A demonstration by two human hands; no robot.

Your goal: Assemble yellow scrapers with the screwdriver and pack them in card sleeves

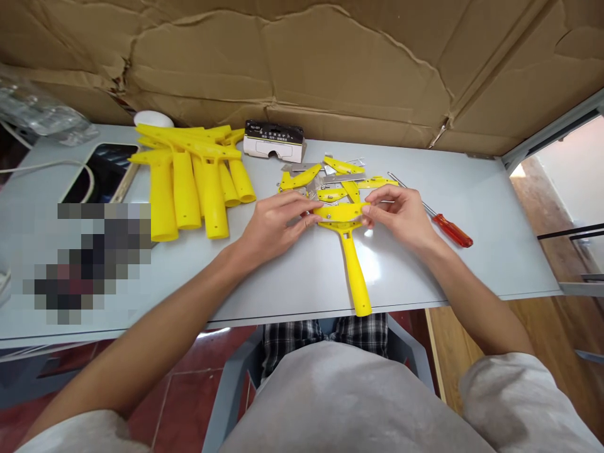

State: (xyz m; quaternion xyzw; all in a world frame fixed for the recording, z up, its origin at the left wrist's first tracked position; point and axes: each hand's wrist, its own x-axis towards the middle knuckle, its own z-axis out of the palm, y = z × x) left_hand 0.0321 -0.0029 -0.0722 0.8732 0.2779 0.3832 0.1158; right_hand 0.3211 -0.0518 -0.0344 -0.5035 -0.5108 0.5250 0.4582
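We stretch both bare forearms forward, our left hand (276, 221) and right hand (401, 214) close together, fingers curled in a pinch.

Glossy yellow plastic scraper (352, 251); smooth, glossy table (472, 251).

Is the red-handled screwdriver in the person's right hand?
No, the screwdriver lies on the table beside the right hand, which grips the yellow scraper.

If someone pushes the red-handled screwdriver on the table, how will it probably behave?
The screwdriver has a round-looking handle and thin metal shaft, so it would probably roll on the smooth table. It looks stiff, and likely light enough to slide easily.
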